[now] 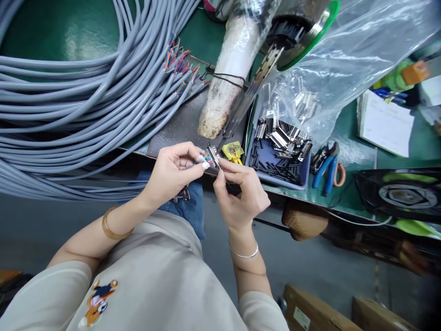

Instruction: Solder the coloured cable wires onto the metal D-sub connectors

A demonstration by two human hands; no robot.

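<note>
Both hands meet over the bench's front edge around a small metal multi-pin cable connector (212,157) with coloured wires (207,158) at its back. My left hand (175,168) is closed, thumb and forefinger pinching the wire side. Fingertips of my right hand (241,186) grip the connector's other side and lower edge; whether they also hold a thin tool is too small to tell. Just behind the connector lies a small yellow piece (234,151). Close above, a slim metal bar (250,94) slants down beside a plastic-wrapped white cylinder (222,85) with a browned end.
Grey cables (103,99) with stripped coloured ends fill the left. To the right, a blue tray (296,181) holds loose connectors (284,138) and black sleeves (272,168). Beyond it are blue-handled pliers (330,172), a paper pad (386,122) and a black fan-like device (406,195).
</note>
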